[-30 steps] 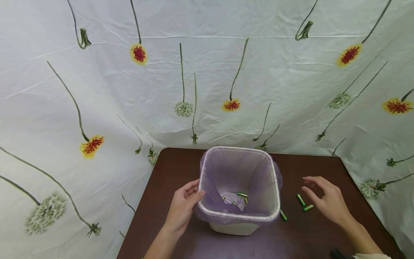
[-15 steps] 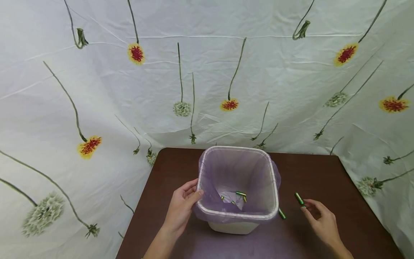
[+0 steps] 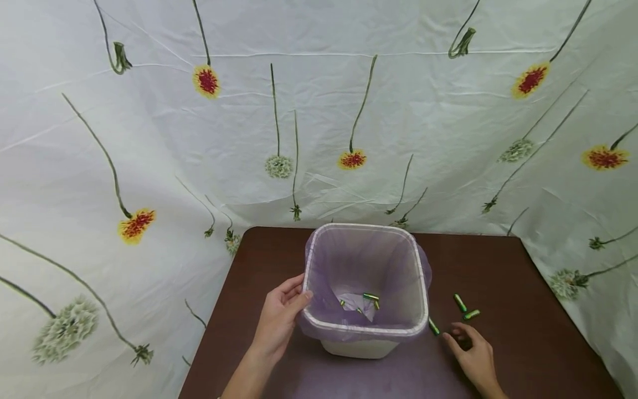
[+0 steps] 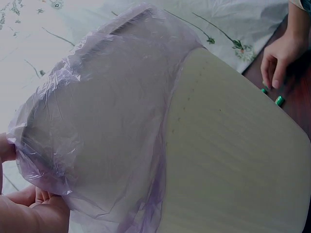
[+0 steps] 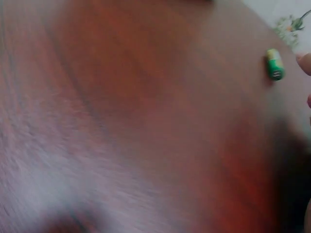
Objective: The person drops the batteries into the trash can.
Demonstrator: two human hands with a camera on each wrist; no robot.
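A pale waste bin (image 3: 359, 348) lined with a thin purple plastic bag (image 3: 319, 277) stands on the table. My left hand (image 3: 276, 316) grips its left rim, thumb over the edge and fingers outside; the left wrist view shows that hand (image 4: 36, 208) on the bagged rim. Low over the table, my right hand (image 3: 473, 352) has loosely bent fingers and nothing between them. Its fingertips are just right of a green battery (image 3: 434, 326) beside the bin. Two more batteries, one (image 3: 460, 302) slanted and one (image 3: 471, 314) flatter, lie just beyond that hand.
Several small green-and-gold batteries (image 3: 371, 296) lie at the bottom of the bin. The dark brown table (image 3: 538, 310) ends at a white flower-printed cloth (image 3: 319, 122) hanging behind and at both sides.
My right hand has come down toward the front and left, from beside the two batteries to the one next to the bin. My left hand stays on the rim.
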